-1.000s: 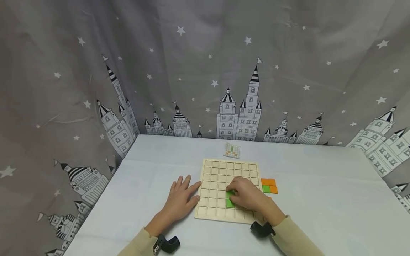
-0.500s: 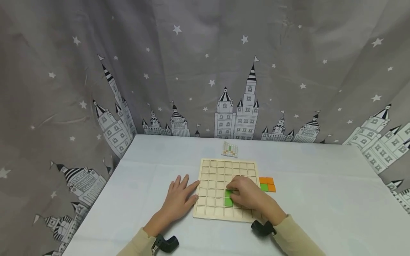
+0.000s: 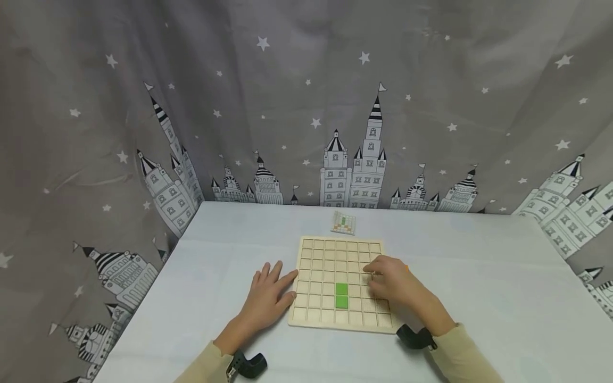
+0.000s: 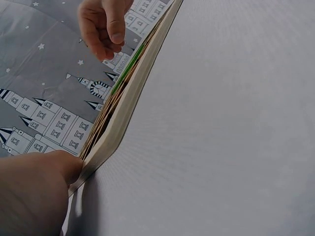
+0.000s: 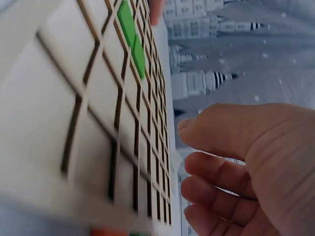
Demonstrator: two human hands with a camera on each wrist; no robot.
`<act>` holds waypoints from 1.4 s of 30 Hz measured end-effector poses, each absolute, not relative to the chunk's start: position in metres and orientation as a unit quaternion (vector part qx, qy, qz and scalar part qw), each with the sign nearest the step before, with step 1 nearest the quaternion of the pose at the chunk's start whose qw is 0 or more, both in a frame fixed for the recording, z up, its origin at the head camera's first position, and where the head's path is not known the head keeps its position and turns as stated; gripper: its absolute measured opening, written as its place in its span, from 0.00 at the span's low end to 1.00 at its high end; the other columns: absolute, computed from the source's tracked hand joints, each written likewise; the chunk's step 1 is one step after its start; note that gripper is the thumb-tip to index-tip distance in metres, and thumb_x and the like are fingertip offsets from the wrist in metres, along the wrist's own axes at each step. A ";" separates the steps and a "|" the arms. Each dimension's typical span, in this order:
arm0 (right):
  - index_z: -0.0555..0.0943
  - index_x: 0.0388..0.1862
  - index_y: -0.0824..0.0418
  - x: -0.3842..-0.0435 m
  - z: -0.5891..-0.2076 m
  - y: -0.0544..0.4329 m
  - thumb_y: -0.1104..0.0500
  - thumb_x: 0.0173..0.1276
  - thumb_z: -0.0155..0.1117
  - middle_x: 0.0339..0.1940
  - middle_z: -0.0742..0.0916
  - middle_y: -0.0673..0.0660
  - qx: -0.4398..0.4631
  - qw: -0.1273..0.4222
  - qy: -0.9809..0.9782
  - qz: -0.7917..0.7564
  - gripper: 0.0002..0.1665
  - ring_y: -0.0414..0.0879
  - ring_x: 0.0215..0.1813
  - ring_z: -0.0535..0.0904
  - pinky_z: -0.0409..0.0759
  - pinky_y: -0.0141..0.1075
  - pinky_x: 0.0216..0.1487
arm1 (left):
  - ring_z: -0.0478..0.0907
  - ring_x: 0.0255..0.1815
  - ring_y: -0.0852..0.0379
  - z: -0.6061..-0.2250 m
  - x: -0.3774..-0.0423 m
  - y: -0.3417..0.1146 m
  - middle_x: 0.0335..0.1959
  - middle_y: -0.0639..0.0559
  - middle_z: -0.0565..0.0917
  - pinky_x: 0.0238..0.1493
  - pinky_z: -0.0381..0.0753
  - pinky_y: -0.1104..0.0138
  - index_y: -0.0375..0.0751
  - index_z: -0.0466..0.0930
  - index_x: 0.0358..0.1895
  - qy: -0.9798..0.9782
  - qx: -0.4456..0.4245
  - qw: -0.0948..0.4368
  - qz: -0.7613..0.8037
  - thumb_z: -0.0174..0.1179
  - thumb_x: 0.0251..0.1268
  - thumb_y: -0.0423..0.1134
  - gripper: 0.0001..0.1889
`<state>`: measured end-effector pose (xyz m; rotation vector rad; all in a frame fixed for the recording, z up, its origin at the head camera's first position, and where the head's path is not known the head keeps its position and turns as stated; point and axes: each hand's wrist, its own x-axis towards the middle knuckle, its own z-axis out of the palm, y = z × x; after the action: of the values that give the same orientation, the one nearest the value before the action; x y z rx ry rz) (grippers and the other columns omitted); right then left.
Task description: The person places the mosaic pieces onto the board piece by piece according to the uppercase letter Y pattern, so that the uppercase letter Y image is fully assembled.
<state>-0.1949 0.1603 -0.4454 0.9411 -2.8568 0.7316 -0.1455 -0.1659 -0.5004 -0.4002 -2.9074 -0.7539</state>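
In the head view a wooden grid board (image 3: 316,264) lies on the white table. Two green square tiles (image 3: 341,302) sit in its cells, one above the other, touching end to end. My left hand (image 3: 265,295) lies flat with spread fingers, its thumb and index finger touching the board's left edge. Over the board's right side hovers my right hand (image 3: 395,279), fingers loosely bent with nothing between them. The right wrist view shows that hand (image 5: 236,172) apart from the board, thumb and fingertips separated. Most of the loose tiles on the right are hidden behind it.
A small pattern card (image 3: 343,223) with green and orange squares lies beyond the board. A sliver of an orange tile (image 5: 108,232) shows past the board's edge in the right wrist view. Behind the table hangs a grey curtain (image 3: 287,80) printed with castles.
My right hand has let go of the upper green tile and moved right, uncovering both green tiles and covering the loose orange and green ones. The left hand stays put.
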 end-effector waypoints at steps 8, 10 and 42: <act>0.88 0.46 0.67 -0.192 -0.442 0.184 0.68 0.59 0.72 0.41 0.89 0.57 0.248 0.020 -0.939 0.236 0.15 0.48 0.40 0.84 0.85 0.42 0.43 | 0.54 0.78 0.21 -0.502 -0.140 -0.160 0.75 0.27 0.66 0.73 0.51 0.27 0.44 0.77 0.69 -0.956 -0.126 0.047 -0.260 0.58 0.72 0.47 0.25; 0.88 0.46 0.67 -0.193 -0.443 0.186 0.68 0.60 0.72 0.41 0.89 0.58 0.254 0.024 -0.938 0.234 0.14 0.49 0.41 0.85 0.85 0.43 0.44 | 0.55 0.78 0.21 -0.503 -0.139 -0.159 0.75 0.27 0.67 0.73 0.51 0.27 0.44 0.78 0.69 -0.957 -0.123 0.048 -0.260 0.58 0.72 0.47 0.25; 0.87 0.50 0.71 -0.204 -0.456 0.204 0.69 0.58 0.71 0.36 0.87 0.57 0.209 -0.021 -0.950 0.232 0.19 0.42 0.31 0.71 0.68 0.31 0.32 | 0.55 0.78 0.21 -0.497 -0.148 -0.163 0.76 0.28 0.66 0.73 0.52 0.28 0.45 0.77 0.69 -0.960 -0.124 0.051 -0.245 0.59 0.71 0.46 0.25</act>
<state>-0.2038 0.2037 -0.4563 0.6645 -3.0248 0.7399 -0.1476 -0.1634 -0.4973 -0.3785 -2.9228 -0.7446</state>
